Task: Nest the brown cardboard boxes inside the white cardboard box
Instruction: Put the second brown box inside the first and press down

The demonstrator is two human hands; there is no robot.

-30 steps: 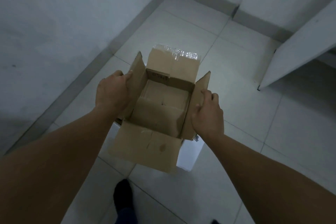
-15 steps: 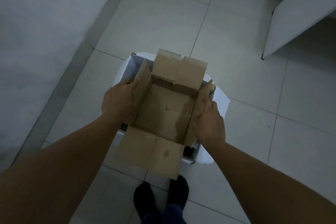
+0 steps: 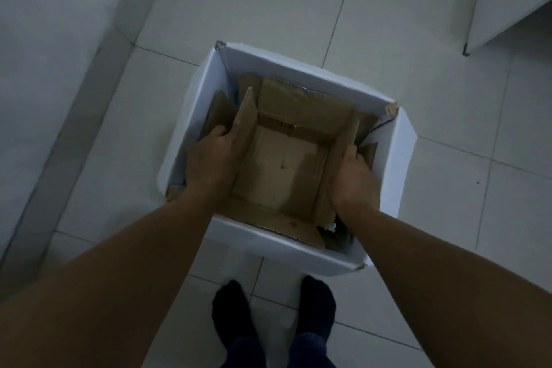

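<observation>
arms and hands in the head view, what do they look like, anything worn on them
Both forearms are bare, with no sleeves in view. The left hand and right hand wear no gloves, and no watch, ring or band shows on wrists or fingers. The light is dim, so finer marks cannot be told.

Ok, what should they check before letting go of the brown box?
1. Brown box inside the white box: ok, its walls sit within the white walls.
2. Both hands holding it: ok, left hand grips the left flap, right hand the right flap.
3. Box resting on the bottom: cannot tell, the underside is hidden.
4. Near flap tucked in: not ok, it lies over the white box's near edge.
5. Brown box level: cannot tell, the wide lens bends things.
6. Room around it: ok, other brown cardboard shows in the gaps beside it.
</observation>
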